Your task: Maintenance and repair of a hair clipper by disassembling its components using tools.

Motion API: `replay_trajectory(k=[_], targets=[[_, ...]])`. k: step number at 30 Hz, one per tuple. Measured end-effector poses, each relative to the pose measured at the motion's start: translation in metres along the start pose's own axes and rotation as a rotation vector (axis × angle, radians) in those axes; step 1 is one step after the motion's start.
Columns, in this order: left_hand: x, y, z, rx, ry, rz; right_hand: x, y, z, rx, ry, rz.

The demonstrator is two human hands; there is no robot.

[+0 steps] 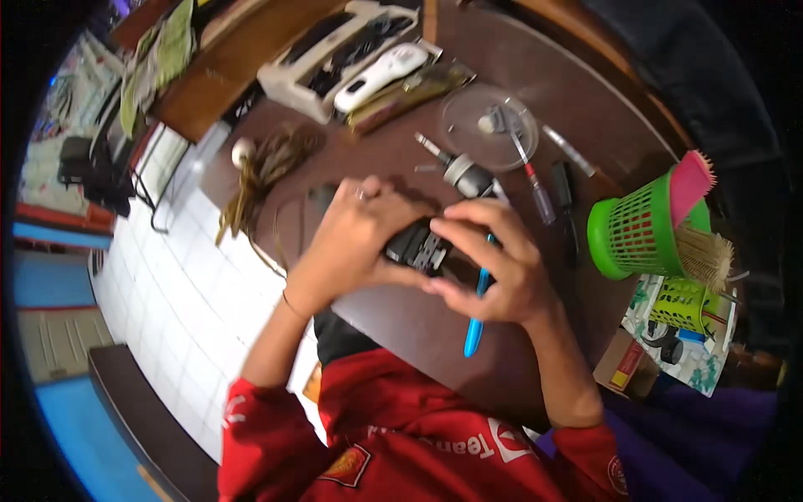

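Both hands are raised over the brown table (pixel 385 314), around a small black device (pixel 412 245) with metal parts on its facing side. My left hand (pixel 360 230) wraps it from the left, thumb along its lower edge. My right hand (pixel 498 263) holds its right side, fingers bent and fingertips close to the metal parts. A slim blue pen-like stick (pixel 474 335) shows at the right hand, partly behind the fingers; whether it is gripped or lies on the table I cannot tell. Just beyond the hands lies a dark-handled tool with a metal shaft (pixel 468 176).
A clear round dish (pixel 489 125) holds small parts, with a red-tipped screwdriver (pixel 535 180) leaning on it. A green basket (pixel 640 230) with brushes stands right. Behind are a white handheld device (pixel 385 75) and a cream tray (pixel 293 92). A brown cord bundle (pixel 268 171) lies left.
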State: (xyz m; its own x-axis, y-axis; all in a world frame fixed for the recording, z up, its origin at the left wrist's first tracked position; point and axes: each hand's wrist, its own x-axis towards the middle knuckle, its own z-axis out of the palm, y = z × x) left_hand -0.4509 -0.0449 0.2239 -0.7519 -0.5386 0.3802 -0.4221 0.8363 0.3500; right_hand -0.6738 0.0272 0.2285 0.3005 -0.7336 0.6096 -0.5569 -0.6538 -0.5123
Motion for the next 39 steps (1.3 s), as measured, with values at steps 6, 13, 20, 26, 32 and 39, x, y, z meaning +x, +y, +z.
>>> replay_trajectory(k=[6, 13, 20, 26, 32, 39], targets=[[0.000, 0.033, 0.000, 0.149, 0.016, -0.218, -0.004, 0.014, -0.007, -0.330, 0.315, 0.170], [-0.001, 0.033, -0.002, 0.068, 0.100, -0.203, -0.016, 0.023, -0.021, -0.902, 0.266, 0.574], [-0.006, 0.037, 0.013, 0.147, 0.151, -0.258, -0.023, 0.038, -0.022, -0.845, 0.204, 0.620], [-0.009, 0.035, 0.014, -0.062, 0.230, -0.207, -0.018, 0.035, -0.030, -0.731, 0.256, 0.603], [-0.012, 0.032, 0.020, -0.119, 0.423, -0.311, -0.030, 0.039, -0.036, -0.723, 0.154, 0.630], [-0.017, 0.028, 0.019, -0.171, 0.523, -0.356, -0.030, 0.040, -0.036, -0.700, 0.137, 0.639]])
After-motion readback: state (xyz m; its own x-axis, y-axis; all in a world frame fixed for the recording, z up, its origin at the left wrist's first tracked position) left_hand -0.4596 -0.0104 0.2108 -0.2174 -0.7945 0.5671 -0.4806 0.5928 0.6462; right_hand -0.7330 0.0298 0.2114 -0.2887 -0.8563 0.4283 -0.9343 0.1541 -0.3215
